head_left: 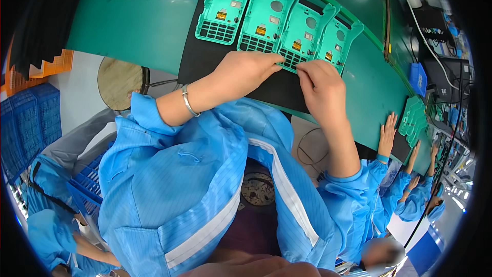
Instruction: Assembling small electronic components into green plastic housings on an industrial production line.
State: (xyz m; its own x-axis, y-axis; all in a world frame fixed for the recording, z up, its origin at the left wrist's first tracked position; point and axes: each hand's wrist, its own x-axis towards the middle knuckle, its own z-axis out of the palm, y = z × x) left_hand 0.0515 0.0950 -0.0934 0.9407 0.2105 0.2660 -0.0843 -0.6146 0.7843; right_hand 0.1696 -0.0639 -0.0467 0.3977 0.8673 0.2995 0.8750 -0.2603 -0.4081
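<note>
Several green plastic device housings with keypad grids lie in a row on a black mat [190, 64]. My left hand [241, 74], a silver bangle on its wrist, is pinched closed at the keypad end of the third housing from the left [296, 32]. My right hand [324, 84] is also closed, thumb against forefinger, at the lower right corner of that same grid. Whatever sits between the fingertips of either hand is too small or hidden to make out. The second housing [264, 13] is partly behind my left hand. Beyond my right hand lies the rightmost housing [333, 36].
The green worktable [138, 15] carries a stack of black pieces [46, 20] at far left. A blue bin [417, 78] and more green parts [412, 120] are at right. Co-workers' hands [388, 133] rest by the table edge. A round stool [123, 83] stands at left.
</note>
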